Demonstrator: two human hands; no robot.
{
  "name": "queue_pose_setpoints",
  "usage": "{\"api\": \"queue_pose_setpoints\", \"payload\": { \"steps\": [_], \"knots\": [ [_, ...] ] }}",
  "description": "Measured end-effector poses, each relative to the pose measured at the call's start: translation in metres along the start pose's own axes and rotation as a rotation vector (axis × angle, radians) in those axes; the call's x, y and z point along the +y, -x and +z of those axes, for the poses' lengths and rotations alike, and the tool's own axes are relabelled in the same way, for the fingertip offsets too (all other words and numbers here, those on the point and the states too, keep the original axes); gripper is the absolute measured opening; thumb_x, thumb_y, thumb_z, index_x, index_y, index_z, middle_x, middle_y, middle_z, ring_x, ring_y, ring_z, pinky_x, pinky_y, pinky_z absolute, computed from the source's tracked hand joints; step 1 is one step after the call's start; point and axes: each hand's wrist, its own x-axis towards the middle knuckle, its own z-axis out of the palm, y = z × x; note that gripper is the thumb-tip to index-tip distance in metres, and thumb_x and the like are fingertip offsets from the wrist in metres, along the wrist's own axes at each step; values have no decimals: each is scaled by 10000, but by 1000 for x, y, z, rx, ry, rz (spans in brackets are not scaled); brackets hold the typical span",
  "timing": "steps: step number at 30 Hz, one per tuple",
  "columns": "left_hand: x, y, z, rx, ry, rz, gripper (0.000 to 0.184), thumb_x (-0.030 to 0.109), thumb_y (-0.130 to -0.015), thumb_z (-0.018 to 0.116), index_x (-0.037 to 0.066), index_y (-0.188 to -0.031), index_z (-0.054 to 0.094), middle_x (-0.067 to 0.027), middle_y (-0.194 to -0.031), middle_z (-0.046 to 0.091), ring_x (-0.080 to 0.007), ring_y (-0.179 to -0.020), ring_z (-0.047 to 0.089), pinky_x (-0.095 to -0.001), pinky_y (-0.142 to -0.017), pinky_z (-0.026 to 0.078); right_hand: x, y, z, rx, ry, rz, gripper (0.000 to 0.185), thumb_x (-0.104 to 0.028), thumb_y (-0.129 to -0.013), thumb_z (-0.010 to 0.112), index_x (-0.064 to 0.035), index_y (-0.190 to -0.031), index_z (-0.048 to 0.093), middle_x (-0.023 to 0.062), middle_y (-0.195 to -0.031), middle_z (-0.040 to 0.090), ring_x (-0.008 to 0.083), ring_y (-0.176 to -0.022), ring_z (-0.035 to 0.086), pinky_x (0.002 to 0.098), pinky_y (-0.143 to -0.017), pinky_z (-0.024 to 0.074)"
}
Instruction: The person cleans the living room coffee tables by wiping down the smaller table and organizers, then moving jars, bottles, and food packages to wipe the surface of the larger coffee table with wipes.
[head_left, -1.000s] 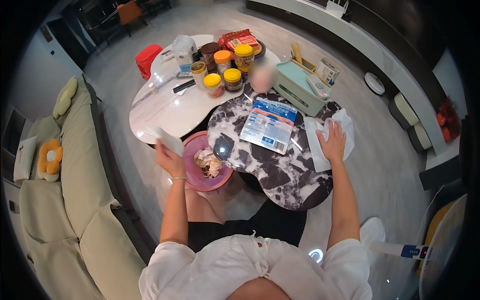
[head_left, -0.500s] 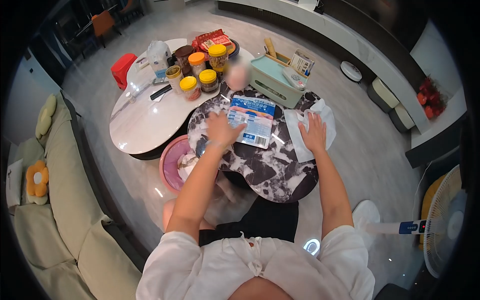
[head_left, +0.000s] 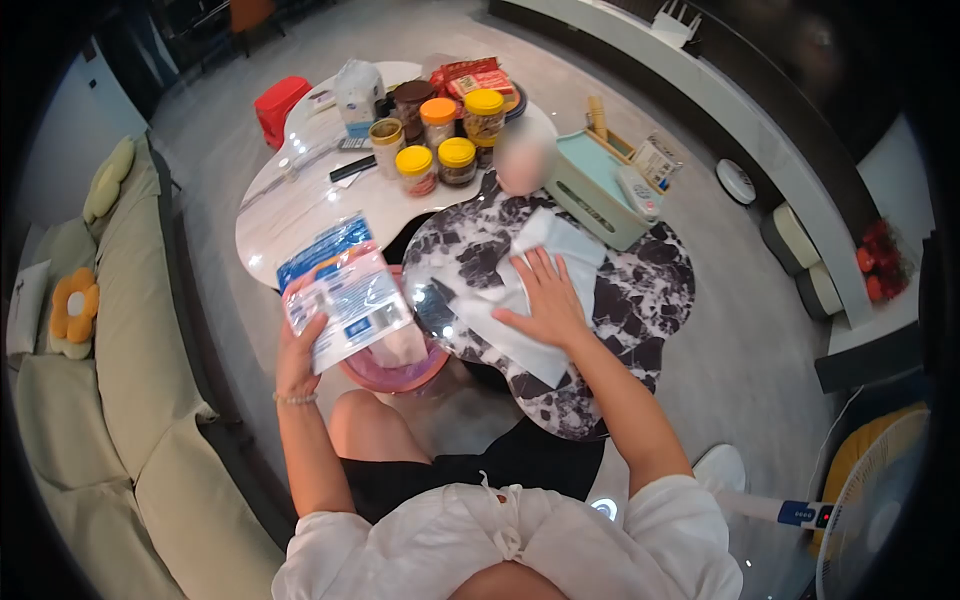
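The left hand is closed on the lower left edge of a flat blue-and-white plastic packet, thumb on its printed face; the packet is tilted and held off the tables. The right hand is open, palm down and fingers spread, gripping nothing and pressing a thin white cloth onto a glossy black-and-white marbled table. A round pink plastic basin, partly hidden by the packet, sits low beside that table, with pale material inside. To the right stands a white fan; to the left, a sage-green fabric sofa. Beyond the cloth, a pale green plastic box rests at the table's far side, a blurred pinkish object just beside it. A white marbled table bears a black remote control, clear lidded jars and red packages. Farther off, a red plastic stool stands on the grey floor.
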Motion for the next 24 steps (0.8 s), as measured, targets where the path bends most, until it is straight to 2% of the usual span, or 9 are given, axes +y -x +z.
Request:
{"api": "queue_pose_setpoints", "payload": {
  "steps": [4, 9, 13, 15, 17, 19, 20, 21, 24],
  "knots": [
    [-12, 42, -39, 202, 120, 5, 539, -30, -855, 554, 82, -1351, 375, -107, -1242, 524, -199, -1100, 549, -328, -933, 473, -12, -71, 29, 73, -43, -85, 896, -686, -753, 507, -51, -1370, 371, 207, -1423, 331, 319, -1369, 223, 473, -1123, 92],
    [-11, 53, -31, 209, 136, -29, 563, -36, -852, 559, 104, -1359, 359, -77, -1266, 501, -175, -1121, 519, -306, -952, 448, -56, -102, 49, 29, -34, -171, 566, -459, -898, 433, -103, -1338, 429, 109, -1402, 403, 281, -1341, 296, 453, -1114, 151],
    [-16, 34, -6, 182, 147, -13, 515, -20, -871, 540, 133, -1334, 374, -108, -1253, 515, -224, -1089, 555, -341, -922, 485, -97, -52, 43, -83, -75, -387, 447, -206, -858, 482, -97, -1292, 474, 68, -1379, 441, 220, -1320, 340, 422, -1104, 204],
    [-16, 25, 15, 150, 141, 66, 455, 24, -893, 535, 100, -1319, 394, -115, -1229, 535, -225, -1072, 574, -341, -904, 502, -92, -7, 45, 65, -277, -486, 447, -93, -795, 524, -69, -1241, 507, 82, -1366, 448, 231, -1320, 338, 402, -1108, 223],
    [-16, 15, 26, 115, 154, 57, 491, 3, -882, 539, 116, -1330, 373, -113, -1242, 520, -222, -1091, 554, -335, -911, 492, -63, 43, 19, -60, -245, -551, 439, -59, -782, 514, -63, -1221, 526, 92, -1349, 457, 248, -1290, 368, 399, -1089, 257],
    [-20, 10, 32, 101, 172, 42, 529, -17, -872, 544, 132, -1342, 352, -111, -1254, 505, -218, -1111, 534, -330, -917, 482, -19, 78, -8, -167, -747, -9, 361, -36, -792, 486, -47, -1145, 558, 102, -1327, 468, 273, -1241, 409, 404, -1069, 284],
    [-20, 12, 35, 101, 143, 52, 533, -17, -871, 547, 132, -1344, 350, -111, -1256, 502, -216, -1112, 530, -328, -916, 480, 8, 94, -22, -51, -676, 135, 338, -60, -824, 469, -86, -1147, 566, 125, -1338, 455, 289, -1186, 442, 393, -994, 367],
    [-17, 13, 37, 99, 112, 68, 538, -17, -870, 550, 132, -1346, 348, -112, -1257, 498, -214, -1114, 527, -327, -915, 478, 47, 113, -26, 53, -311, -20, 342, -61, -825, 449, -53, -1155, 537, 163, -1344, 434, 326, -1226, 409, 424, -1034, 320],
    [-13, 26, 31, 161, 89, 110, 554, -24, -861, 562, 111, -1351, 340, -114, -1263, 496, -211, -1104, 531, -322, -908, 479, 84, 133, -28, 78, -52, 12, 380, -74, -814, 450, -11, -1186, 491, 200, -1347, 415, 363, -1276, 355, 470, -1080, 239]
  ]
}}
